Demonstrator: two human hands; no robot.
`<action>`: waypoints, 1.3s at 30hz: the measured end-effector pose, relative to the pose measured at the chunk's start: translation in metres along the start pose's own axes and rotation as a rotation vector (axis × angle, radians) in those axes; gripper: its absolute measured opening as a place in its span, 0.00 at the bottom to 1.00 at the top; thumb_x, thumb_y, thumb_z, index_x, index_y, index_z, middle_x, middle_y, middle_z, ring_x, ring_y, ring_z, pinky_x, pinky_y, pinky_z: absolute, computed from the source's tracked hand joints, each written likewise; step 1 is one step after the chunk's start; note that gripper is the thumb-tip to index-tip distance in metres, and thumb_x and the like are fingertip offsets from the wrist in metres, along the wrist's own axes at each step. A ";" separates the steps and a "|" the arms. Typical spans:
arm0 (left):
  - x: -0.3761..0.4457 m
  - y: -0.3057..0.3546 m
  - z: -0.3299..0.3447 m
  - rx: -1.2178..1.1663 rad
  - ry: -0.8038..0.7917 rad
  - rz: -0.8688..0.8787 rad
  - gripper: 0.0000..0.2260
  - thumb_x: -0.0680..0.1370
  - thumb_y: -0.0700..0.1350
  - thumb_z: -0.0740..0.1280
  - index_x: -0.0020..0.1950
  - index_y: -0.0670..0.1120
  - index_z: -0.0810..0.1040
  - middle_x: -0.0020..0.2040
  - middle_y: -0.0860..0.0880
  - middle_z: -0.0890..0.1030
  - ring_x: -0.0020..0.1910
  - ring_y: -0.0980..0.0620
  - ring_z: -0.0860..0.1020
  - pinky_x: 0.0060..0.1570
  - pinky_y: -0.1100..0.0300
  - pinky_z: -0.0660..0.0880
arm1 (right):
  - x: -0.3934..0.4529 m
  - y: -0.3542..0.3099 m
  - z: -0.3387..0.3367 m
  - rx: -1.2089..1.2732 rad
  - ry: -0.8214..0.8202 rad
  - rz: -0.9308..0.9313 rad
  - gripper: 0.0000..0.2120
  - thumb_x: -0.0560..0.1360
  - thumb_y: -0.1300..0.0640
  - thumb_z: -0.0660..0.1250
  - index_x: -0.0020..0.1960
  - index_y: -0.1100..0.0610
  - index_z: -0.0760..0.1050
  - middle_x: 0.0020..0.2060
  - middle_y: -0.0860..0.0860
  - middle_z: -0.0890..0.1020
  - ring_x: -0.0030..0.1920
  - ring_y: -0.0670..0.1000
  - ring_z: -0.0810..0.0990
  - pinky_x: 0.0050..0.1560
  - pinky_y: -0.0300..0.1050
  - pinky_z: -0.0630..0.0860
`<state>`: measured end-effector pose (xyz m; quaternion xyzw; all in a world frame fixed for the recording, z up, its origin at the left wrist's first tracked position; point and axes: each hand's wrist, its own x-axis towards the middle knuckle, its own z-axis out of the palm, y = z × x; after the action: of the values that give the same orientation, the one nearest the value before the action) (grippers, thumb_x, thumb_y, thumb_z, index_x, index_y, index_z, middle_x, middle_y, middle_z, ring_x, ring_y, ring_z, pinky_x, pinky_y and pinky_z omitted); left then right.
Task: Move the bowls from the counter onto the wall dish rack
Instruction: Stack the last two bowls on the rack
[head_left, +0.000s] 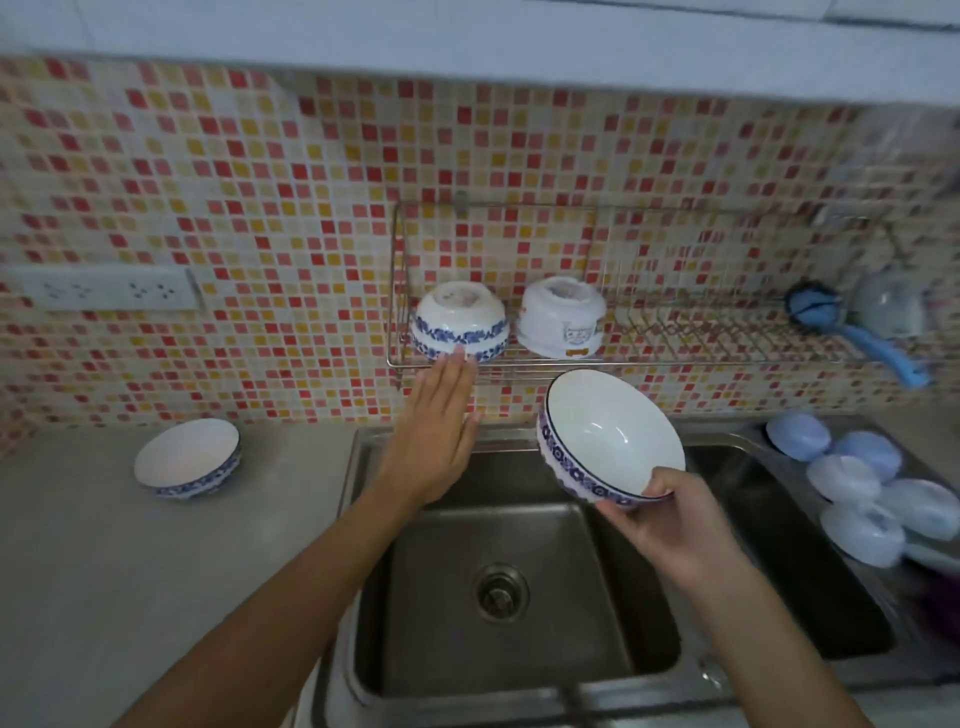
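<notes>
My right hand (662, 522) grips a white bowl with a blue pattern (608, 436) by its near rim, tilted, above the sink and just below the wire wall rack (675, 358). My left hand (434, 431) is flat and open, its fingertips at the rim of an upside-down blue-patterned bowl (460, 322) at the rack's left end. A white upside-down bowl (561, 317) sits beside it on the rack. Another blue-patterned bowl (188, 460) stands upright on the grey counter (104, 545) at the left.
A steel double sink (498, 587) lies below the hands. A blue brush (852, 327) and a cup (891, 306) occupy the rack's right end. Several pale blue and white lids or containers (862, 478) lie at the right. A wall socket (109, 288) is at the left.
</notes>
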<state>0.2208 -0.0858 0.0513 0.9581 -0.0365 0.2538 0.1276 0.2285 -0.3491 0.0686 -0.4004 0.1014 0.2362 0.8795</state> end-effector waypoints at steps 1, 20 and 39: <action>0.017 0.003 -0.001 0.085 -0.020 0.067 0.26 0.83 0.54 0.44 0.77 0.46 0.41 0.77 0.49 0.39 0.75 0.52 0.36 0.73 0.55 0.34 | 0.000 -0.010 0.008 -0.001 -0.010 -0.024 0.27 0.64 0.70 0.52 0.59 0.56 0.73 0.59 0.60 0.78 0.57 0.63 0.78 0.38 0.50 0.83; 0.079 -0.005 0.052 0.294 -0.077 0.054 0.23 0.82 0.53 0.49 0.75 0.45 0.59 0.74 0.46 0.64 0.74 0.48 0.60 0.72 0.50 0.42 | 0.081 -0.150 0.070 -0.554 0.104 -0.569 0.32 0.76 0.63 0.66 0.75 0.43 0.61 0.63 0.48 0.69 0.58 0.58 0.74 0.42 0.61 0.82; 0.079 0.002 0.054 0.228 -0.069 -0.028 0.27 0.80 0.56 0.39 0.76 0.46 0.56 0.76 0.48 0.61 0.75 0.48 0.57 0.73 0.45 0.47 | 0.164 -0.143 0.078 -1.869 0.139 -1.162 0.42 0.71 0.48 0.74 0.77 0.41 0.54 0.62 0.62 0.65 0.56 0.62 0.75 0.54 0.54 0.80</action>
<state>0.3144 -0.1019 0.0457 0.9750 0.0017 0.2215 0.0199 0.4410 -0.3171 0.1536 -0.9069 -0.2719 -0.2528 0.1995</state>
